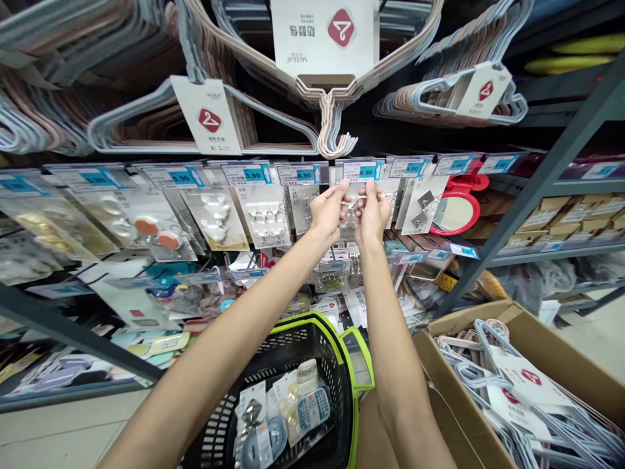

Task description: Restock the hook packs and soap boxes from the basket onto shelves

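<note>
Both my arms reach up to a row of pegs with hanging blister packs. My left hand [328, 212] and my right hand [372, 212] are side by side, fingers pinched on a clear pack of small metal hooks [352, 207] that hangs under a blue price tag [362, 170]. Neighbouring packs hold white hooks [263, 218] on the left and square metal hooks [422, 205] on the right. The lower part of the held pack is hidden behind my hands.
Below my arms stands a black and green shopping basket [336, 339] with several packaged items. An open cardboard box [537, 326] of hangers sits at the right. Bundles of hangers [332, 124] hang overhead. A red mirror [459, 212] hangs further right. Grey shelf posts [532, 189] frame the display.
</note>
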### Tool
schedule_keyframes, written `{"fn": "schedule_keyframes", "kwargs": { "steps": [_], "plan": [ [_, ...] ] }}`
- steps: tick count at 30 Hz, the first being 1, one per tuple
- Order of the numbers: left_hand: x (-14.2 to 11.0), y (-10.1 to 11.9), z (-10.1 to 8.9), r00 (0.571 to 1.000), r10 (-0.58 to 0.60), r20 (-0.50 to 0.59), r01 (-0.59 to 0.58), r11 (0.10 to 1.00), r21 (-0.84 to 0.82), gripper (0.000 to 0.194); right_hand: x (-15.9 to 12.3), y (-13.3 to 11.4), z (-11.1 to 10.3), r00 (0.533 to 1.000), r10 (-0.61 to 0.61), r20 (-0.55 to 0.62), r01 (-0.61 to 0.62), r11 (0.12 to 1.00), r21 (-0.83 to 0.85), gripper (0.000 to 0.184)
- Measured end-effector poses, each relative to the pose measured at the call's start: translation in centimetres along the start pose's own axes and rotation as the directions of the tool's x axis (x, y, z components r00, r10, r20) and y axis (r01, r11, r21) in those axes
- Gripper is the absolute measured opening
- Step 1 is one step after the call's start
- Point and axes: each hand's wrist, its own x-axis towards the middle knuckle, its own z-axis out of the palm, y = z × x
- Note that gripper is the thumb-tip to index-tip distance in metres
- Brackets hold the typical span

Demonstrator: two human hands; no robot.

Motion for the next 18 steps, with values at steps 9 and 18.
{"fn": "schedule_keyframes", "kwargs": {
  "steps": [9,18],
  "plan": [
    [-11.4,-2.8,-13.1,1.0,-0.01,0.021,0.003,0.954,0.299,0.048,-14.6,3.3,-8.4,0.994,0.103,0.046,-0.089,0.966,-0.242,0.043],
    [-25.0,-13.9,-37.5,0.735,-0.648,0.201,0.049,0.346,0.937,0.015,-24.2,11.3,-11.5,0.428,0.636,0.642,0.358,0.533,-0.767,0.029]
  ]
}}
